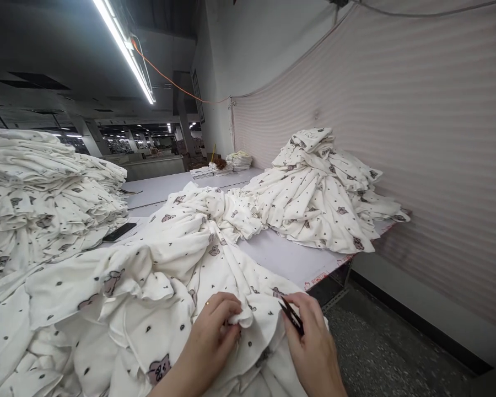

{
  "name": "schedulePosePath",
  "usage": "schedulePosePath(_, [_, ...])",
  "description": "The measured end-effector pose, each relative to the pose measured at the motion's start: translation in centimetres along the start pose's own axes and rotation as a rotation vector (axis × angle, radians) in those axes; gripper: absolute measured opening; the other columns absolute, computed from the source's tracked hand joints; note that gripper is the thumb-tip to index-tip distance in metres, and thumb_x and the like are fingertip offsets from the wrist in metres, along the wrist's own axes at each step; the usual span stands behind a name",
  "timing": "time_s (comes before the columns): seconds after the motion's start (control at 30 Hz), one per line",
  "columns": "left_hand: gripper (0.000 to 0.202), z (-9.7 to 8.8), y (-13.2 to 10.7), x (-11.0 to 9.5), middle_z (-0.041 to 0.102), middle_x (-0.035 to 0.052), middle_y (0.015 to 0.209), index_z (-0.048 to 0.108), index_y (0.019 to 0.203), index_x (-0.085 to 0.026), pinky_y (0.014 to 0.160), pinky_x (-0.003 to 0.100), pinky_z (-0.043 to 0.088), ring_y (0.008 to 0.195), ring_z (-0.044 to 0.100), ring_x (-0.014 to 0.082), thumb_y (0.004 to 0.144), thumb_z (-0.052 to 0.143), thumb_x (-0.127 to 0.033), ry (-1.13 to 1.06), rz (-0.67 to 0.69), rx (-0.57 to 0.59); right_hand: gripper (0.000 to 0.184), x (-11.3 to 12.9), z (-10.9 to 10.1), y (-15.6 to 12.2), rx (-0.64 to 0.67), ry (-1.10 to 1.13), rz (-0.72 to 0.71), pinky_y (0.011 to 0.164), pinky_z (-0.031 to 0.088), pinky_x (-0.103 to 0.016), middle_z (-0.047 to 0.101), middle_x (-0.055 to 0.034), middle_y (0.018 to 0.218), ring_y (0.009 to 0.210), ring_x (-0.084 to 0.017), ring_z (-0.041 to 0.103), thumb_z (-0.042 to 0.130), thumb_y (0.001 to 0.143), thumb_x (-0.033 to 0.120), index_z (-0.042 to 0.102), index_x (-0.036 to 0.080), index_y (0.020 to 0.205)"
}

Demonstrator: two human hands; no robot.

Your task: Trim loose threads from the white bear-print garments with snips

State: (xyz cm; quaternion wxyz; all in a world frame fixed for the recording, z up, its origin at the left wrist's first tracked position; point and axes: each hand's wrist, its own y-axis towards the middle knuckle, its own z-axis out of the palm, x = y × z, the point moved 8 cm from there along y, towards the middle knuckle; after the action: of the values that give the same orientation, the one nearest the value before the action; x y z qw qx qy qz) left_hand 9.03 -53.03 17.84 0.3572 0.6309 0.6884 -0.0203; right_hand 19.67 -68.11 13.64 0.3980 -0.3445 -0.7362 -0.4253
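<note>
Fabric (227, 270) lies near, across the table (273, 256), one fold pinched by the left hand (213, 336); keep it taut and the snips (290, 315), gripped in the right hand (313, 339), clear of the pinch.

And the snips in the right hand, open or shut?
Open: on the snips, the two dark blade tips stand apart.
</note>
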Motion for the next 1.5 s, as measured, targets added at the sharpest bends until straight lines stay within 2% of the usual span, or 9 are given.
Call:
schedulePosePath(0.3, [0.021, -1.6, -2.1, -0.3, 0.055, 0.0038, 0.090, 0.047, 0.084, -0.021, 0.072, 0.028, 0.045, 0.083, 0.055, 0.0168, 0.082, 0.043, -0.001, -0.041, 0.135, -0.180, 0.008, 1.5, 6.8, -1.0, 0.153, 0.526, 0.158, 0.062, 0.048, -0.021, 0.061, -0.0006, 0.075, 0.069, -0.016, 0.059, 0.058, 0.079, 0.025, 0.060, 0.018, 0.083])
schedulePosePath(0.47, [0.024, -3.0, -2.7, -1.2, 0.059, 0.0081, 0.103, 0.048, 0.089, -0.021, 0.081, 0.033, 0.045, 0.095, 0.055, 0.0199, 0.084, 0.043, 0.002, 0.007, 0.294, -0.203, 0.001, 2.8, 4.8, -0.4, 0.133, 0.358, 0.023, 0.048, 0.038, -0.018, 0.053, 0.0018, 0.071, 0.058, -0.012, 0.050, 0.055, 0.080, 0.021, 0.056, 0.020, 0.081])
schedulePosePath(0.63, [0.024, -2.7, -2.5, -0.8, 0.059, 0.0072, 0.096, 0.046, 0.088, -0.021, 0.077, 0.029, 0.047, 0.090, 0.056, 0.0179, 0.085, 0.041, 0.002, -0.056, 0.273, -0.172, 0.014, 4.5, 3.6, -0.6, 0.351, 0.083, -0.121, 0.047, 0.041, -0.019, 0.058, -0.0028, 0.087, 0.070, -0.016, 0.057, 0.059, 0.078, 0.023, 0.066, 0.023, 0.090])
schedulePosePath(0.8, [0.026, -2.6, -2.5, -1.3, 0.061, 0.0074, 0.098, 0.047, 0.090, -0.020, 0.080, 0.030, 0.046, 0.092, 0.057, 0.0177, 0.083, 0.042, 0.005, -0.053, 0.338, -0.165, 0.020, 5.5, 3.3, -0.9, 0.428, -0.059, -0.228, 0.044, 0.039, -0.021, 0.062, -0.0026, 0.089, 0.054, -0.012, 0.056, 0.057, 0.085, 0.034, 0.071, 0.025, 0.098])
schedulePosePath(1.17, [0.025, -3.5, -2.5, -1.6, 0.062, 0.0090, 0.101, 0.053, 0.087, -0.021, 0.082, 0.034, 0.046, 0.095, 0.056, 0.0209, 0.082, 0.047, 0.003, 0.023, 0.354, -0.210, 0.014, 5.2, 3.6, -1.0, 0.341, -0.073, -0.179, 0.052, 0.043, -0.022, 0.062, -0.0017, 0.084, 0.067, -0.016, 0.062, 0.059, 0.083, 0.032, 0.067, 0.025, 0.092])
schedulePosePath(1.23, [0.019, -3.6, -2.1, -1.0, 0.064, 0.0081, 0.100, 0.055, 0.083, -0.022, 0.082, 0.035, 0.046, 0.092, 0.057, 0.0214, 0.083, 0.050, -0.003, -0.050, 0.250, -0.189, 0.010, 4.8, 4.0, -0.7, 0.289, -0.072, -0.166, 0.058, 0.045, -0.023, 0.061, -0.0006, 0.080, 0.069, -0.017, 0.062, 0.059, 0.079, 0.024, 0.064, 0.024, 0.088])
schedulePosePath(1.33, [0.006, -2.0, -1.5, 1.9, 0.064, 0.0030, 0.079, 0.058, 0.084, -0.021, 0.064, 0.027, 0.046, 0.072, 0.058, 0.0168, 0.087, 0.058, -0.026, -0.405, -0.212, -0.020, 0.016, 4.4, 4.2, 0.2, 0.177, -0.096, -0.152, 0.057, 0.043, -0.023, 0.061, -0.0012, 0.080, 0.072, -0.018, 0.061, 0.050, 0.079, 0.013, 0.061, 0.023, 0.085])
schedulePosePath(1.4, [0.022, -0.5, -1.8, 3.1, 0.062, 0.0007, 0.074, 0.061, 0.091, -0.019, 0.060, 0.023, 0.044, 0.068, 0.056, 0.0148, 0.082, 0.064, -0.039, -0.678, -0.500, 0.063, 0.015, 4.2, 4.1, 0.9, 0.120, -0.068, -0.125, 0.056, 0.043, -0.023, 0.062, -0.0013, 0.079, 0.074, -0.019, 0.060, 0.051, 0.077, 0.012, 0.059, 0.022, 0.083])
schedulePosePath(1.5, [0.031, 0.5, -1.9, 3.2, 0.066, 0.0018, 0.082, 0.064, 0.093, -0.018, 0.071, 0.024, 0.044, 0.079, 0.058, 0.0162, 0.076, 0.071, -0.043, -0.945, -0.637, 0.054, 0.009, 4.7, 4.5, 0.8, 0.195, 0.103, -0.171, 0.060, 0.047, -0.022, 0.063, -0.0012, 0.078, 0.071, -0.017, 0.060, 0.055, 0.079, 0.015, 0.060, 0.022, 0.083])
